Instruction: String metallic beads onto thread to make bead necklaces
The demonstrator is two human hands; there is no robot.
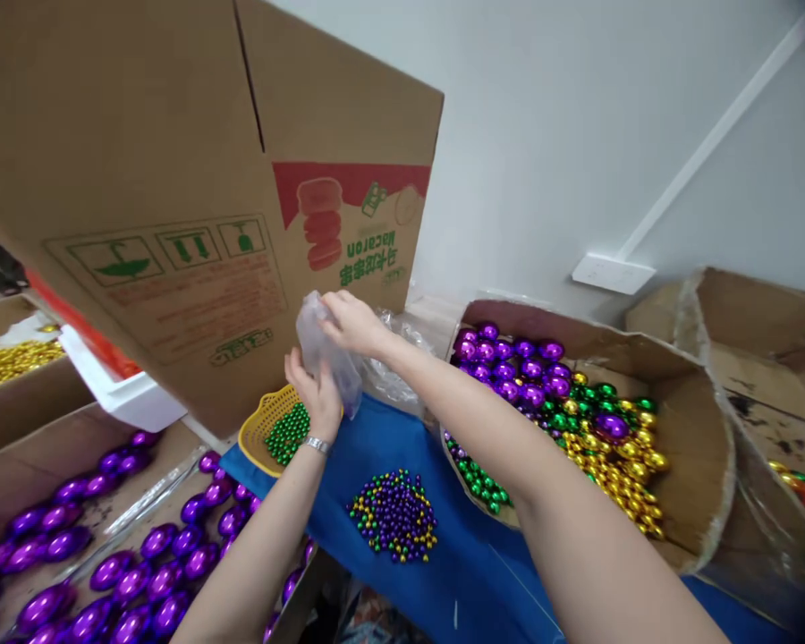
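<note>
A clear plastic bag (346, 380) is held up over the blue cloth, in front of a tall carton. My right hand (354, 324) grips the bag near its top. My left hand (317, 398), with a metal-band watch on the wrist, holds the bag's lower left side; some of its fingers are partly hidden behind the plastic. Just below and left of that hand is a yellow basket (256, 436) with small green beads (287, 436) inside. A pile of small purple, green and gold beads (395, 514) lies on the blue cloth (443, 572) nearer to me.
The tall cardboard carton (174, 161) stands behind the basket. To the right, an open cardboard box (701, 465) holds purple, green and gold balls. Another box (13, 438) at left contains shiny purple oval ornaments (165, 572). Crumpled clear plastic (393, 380) lies behind my hands.
</note>
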